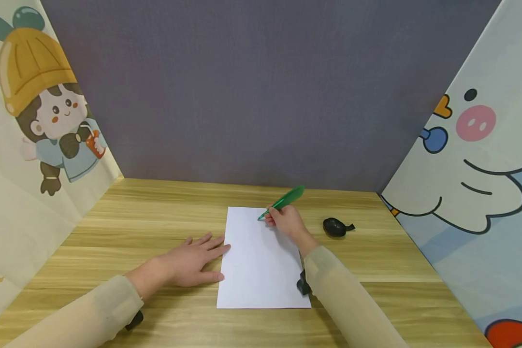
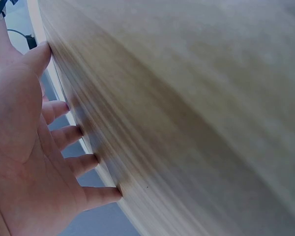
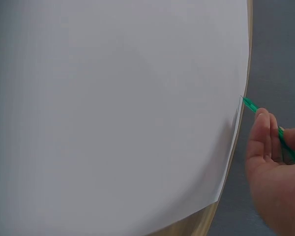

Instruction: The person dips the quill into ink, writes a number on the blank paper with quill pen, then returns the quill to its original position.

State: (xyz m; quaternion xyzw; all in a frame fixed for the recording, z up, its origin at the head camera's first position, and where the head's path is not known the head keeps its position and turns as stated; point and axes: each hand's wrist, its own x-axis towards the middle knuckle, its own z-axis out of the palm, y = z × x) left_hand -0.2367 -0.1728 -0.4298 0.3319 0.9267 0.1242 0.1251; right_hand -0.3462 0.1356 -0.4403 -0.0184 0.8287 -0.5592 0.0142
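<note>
A sheet of white paper lies flat on the wooden table, with no marks that I can make out. My right hand pinches a green pen whose top end is broad and leaf-shaped. Its tip meets the upper part of the sheet, as the right wrist view also shows, where the pen slants from my curled fingers. My left hand rests palm down with fingers spread, the index fingertip and thumb at the paper's left edge. In the left wrist view its fingertips press on the tabletop.
To the right of my right hand a black oval object with a short tab lies on the table. A grey panel rises behind the table. Cartoon-printed walls stand on both sides.
</note>
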